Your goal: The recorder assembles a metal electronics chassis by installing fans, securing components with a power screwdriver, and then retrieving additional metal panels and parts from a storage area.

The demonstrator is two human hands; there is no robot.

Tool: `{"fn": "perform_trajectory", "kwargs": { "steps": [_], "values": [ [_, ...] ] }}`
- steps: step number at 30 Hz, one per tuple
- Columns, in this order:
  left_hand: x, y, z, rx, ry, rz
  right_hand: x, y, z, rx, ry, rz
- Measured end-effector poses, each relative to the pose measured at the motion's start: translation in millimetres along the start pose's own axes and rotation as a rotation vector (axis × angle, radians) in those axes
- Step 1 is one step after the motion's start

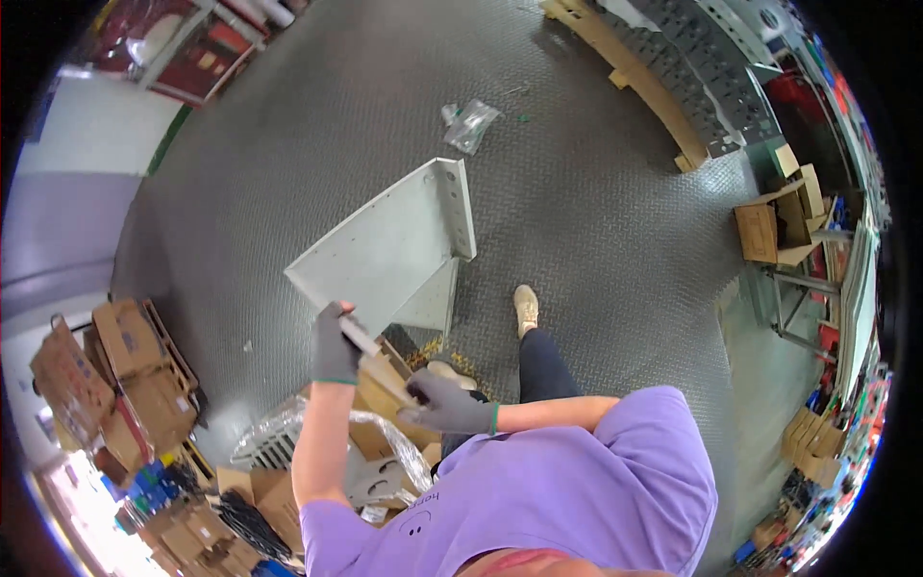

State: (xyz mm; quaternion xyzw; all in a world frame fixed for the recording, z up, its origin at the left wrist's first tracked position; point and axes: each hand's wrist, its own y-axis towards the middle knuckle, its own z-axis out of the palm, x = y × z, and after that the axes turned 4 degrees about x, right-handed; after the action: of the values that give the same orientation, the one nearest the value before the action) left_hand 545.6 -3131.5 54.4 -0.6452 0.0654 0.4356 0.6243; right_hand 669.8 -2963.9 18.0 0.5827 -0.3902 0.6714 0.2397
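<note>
A large light-grey sheet metal panel (385, 240) with folded edges is held up, tilted, in front of me. Round holes run along its far right flange. Wearing a grey glove, my left hand (336, 348) is closed round the panel's near edge, the thumb side on the narrow flange. My right hand (448, 402), also gloved, is curled at the lower end of that flange, its fingers against the metal. Some of those fingertips are hidden. Below the panel stands an open cardboard box (385, 387), and clear plastic wrap (389, 438) lies close to my left forearm.
A crumpled clear plastic bag (471, 125) lies on the patterned floor (596, 221) beyond the panel. Cardboard boxes (144, 370) are piled at left. Perforated metal parts (687, 72) rest on a wooden pallet (635, 77) at far right, near an open carton (769, 226).
</note>
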Motion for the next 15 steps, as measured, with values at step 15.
{"fn": "perform_trajectory", "kwargs": {
  "steps": [15],
  "values": [
    [212.6,139.4,359.4,0.448,-0.264,-0.528,-107.0,-43.6,-355.6,-0.666,-0.73,0.229]
  ]
}}
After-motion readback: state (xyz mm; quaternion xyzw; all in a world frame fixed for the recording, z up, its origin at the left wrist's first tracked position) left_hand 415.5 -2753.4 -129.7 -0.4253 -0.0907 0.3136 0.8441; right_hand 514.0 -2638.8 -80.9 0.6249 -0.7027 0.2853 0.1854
